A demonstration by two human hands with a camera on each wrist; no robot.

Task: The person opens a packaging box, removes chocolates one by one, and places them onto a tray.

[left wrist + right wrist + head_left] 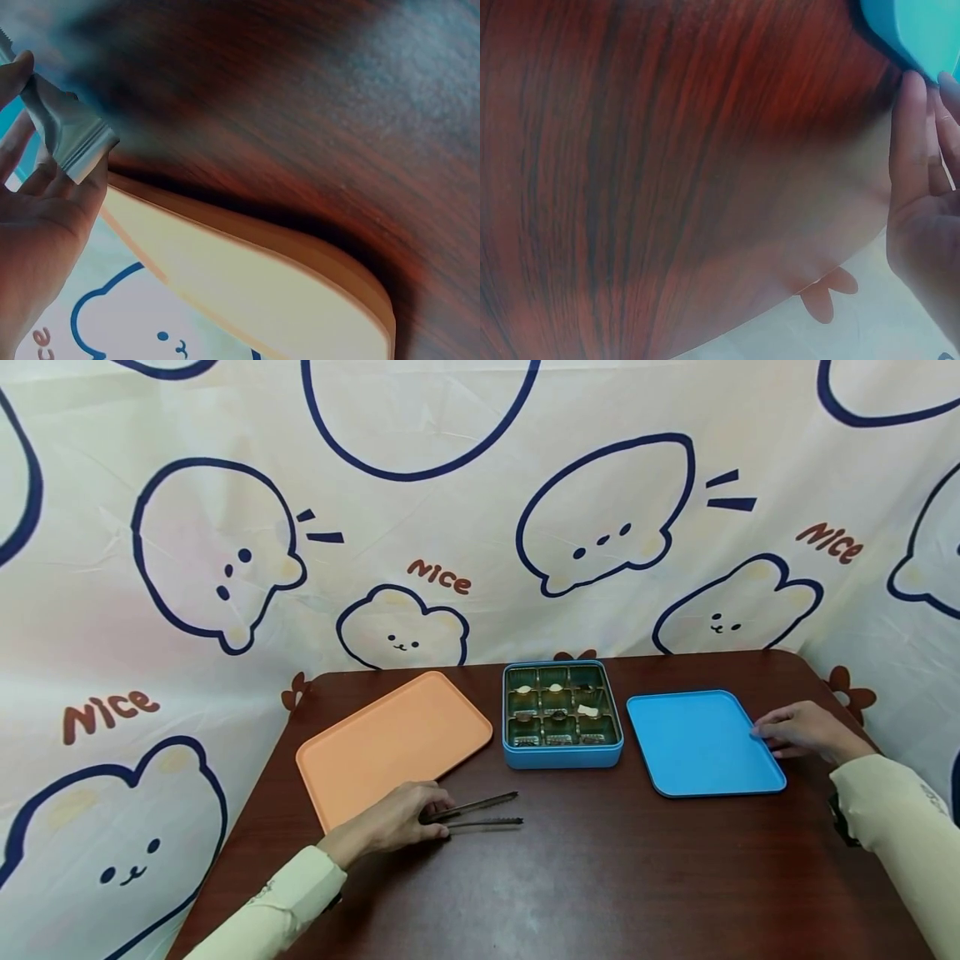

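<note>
My left hand (pixel 405 817) and right hand (pixel 806 731) at the counter (pixel 600 877), with the box (pixel 564 758) as reference. The fingers (pixel 37 180) and thumb of my left hand hold the tongs (pixel 483 804) in front and to the left of the box; the two arms of the tongs stand apart, their tips pointing right, just ahead of the box's near left corner. My right hand lies well to the right of the box, its fingers fairly straight, the tips touching the right edge of the blue tray (pixel 705 743); whether they pinch that edge I cannot tell. The blue tray lies flat just to the right of the box. The orange tray (pixel 390 743) lies aslant to its left. The box is divided into compartments containing small pale and dark pieces, too small to identify. Behind the box hangs a bear-print cloth (pixel 480 518).
</note>
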